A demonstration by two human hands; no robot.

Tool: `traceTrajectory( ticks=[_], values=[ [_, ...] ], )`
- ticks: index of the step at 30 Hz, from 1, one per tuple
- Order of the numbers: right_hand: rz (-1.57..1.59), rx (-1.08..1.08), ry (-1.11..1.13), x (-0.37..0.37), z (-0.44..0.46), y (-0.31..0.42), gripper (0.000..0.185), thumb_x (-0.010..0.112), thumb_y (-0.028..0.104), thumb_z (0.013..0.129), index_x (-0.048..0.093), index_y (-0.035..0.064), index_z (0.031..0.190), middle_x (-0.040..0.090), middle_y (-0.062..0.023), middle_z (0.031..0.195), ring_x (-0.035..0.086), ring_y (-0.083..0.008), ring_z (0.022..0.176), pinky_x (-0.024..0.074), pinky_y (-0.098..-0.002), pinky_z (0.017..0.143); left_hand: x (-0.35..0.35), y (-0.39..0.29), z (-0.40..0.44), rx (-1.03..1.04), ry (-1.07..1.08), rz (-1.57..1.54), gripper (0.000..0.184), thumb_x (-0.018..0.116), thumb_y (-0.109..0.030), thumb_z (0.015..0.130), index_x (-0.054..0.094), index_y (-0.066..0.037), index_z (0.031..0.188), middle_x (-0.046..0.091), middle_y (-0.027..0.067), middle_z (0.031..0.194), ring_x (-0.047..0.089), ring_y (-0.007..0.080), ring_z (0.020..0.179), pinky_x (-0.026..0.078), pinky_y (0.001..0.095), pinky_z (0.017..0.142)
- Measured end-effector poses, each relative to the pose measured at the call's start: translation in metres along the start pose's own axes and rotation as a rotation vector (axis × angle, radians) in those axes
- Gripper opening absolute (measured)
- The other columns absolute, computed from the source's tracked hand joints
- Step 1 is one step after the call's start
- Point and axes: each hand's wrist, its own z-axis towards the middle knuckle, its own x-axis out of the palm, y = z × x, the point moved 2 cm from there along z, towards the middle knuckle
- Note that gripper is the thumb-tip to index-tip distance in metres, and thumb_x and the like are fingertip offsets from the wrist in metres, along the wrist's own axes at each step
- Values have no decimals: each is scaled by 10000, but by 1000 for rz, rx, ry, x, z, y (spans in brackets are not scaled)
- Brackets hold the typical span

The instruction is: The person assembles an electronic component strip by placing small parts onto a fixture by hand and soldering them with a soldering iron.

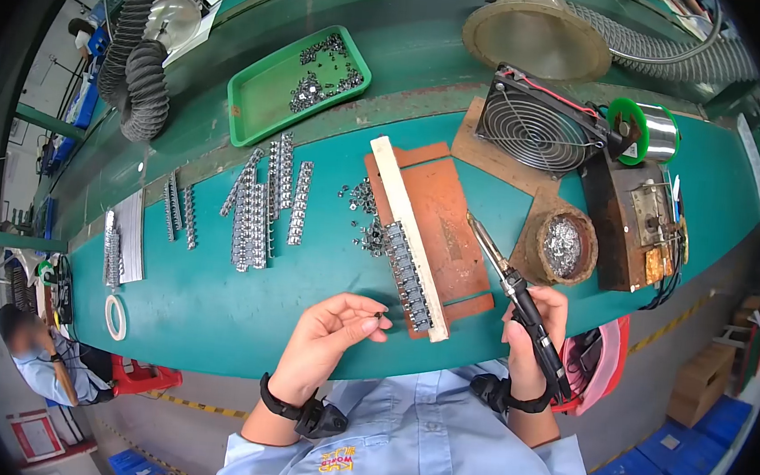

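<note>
My left hand (pixel 334 328) pinches a tiny dark part (pixel 379 316) between thumb and fingertips, just left of the lower end of a wooden strip. That pale strip (pixel 409 231) lies across a reddish-brown board (pixel 447 234), with a row of small metal components (pixel 408 280) along its left edge. In my right hand (pixel 534 339) is a black-handled soldering iron (pixel 527 313), its tip pointing up and left over the board. Loose small parts (pixel 366 210) are scattered left of the board.
Finished-looking component strips (pixel 252 214) lie left on the green mat. A green tray (pixel 245 113) of small parts is behind. At right are a fan (pixel 541 125), a solder spool (pixel 660 135), a round pot (pixel 536 245) and a brown box (pixel 609 224). Another person (pixel 44 363) sits far left.
</note>
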Motion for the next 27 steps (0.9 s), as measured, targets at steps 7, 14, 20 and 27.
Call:
traceTrajectory(
  ticks=[7, 14, 20, 27],
  values=[
    [13, 11, -10, 0, -1, -1, 418, 641, 80, 734, 396, 21, 1067, 518, -42, 789, 476, -67, 661, 387, -186, 571, 4, 14, 4, -47, 49, -92, 96, 533, -38, 833, 541, 3, 920, 591, 75, 856, 562, 120, 734, 447, 235, 693],
    [-78, 24, -39, 2, -1, 0, 470, 644, 221, 738, 378, 27, 1075, 491, -45, 740, 451, -70, 600, 354, -178, 530, 9, 19, 11, -46, 97, -124, 62, 523, -45, 844, 519, -10, 895, 580, 48, 838, 551, 101, 737, 436, 221, 691],
    [-96, 23, -35, 3, 0, 0, 479, 649, 224, 735, 379, 27, 1078, 497, -46, 741, 462, -70, 610, 362, -177, 541, 13, 20, 14, -75, 96, -69, 65, 532, -49, 840, 502, -20, 890, 570, 34, 806, 554, 99, 741, 436, 215, 688],
    [-107, 21, -31, 3, -1, 1, 487, 651, 227, 732, 378, 26, 1082, 501, -48, 743, 464, -74, 617, 363, -181, 549, 17, 18, 17, -68, 94, -102, 105, 535, -43, 838, 470, -36, 920, 565, 27, 794, 567, 103, 748, 442, 211, 695]
  ],
)
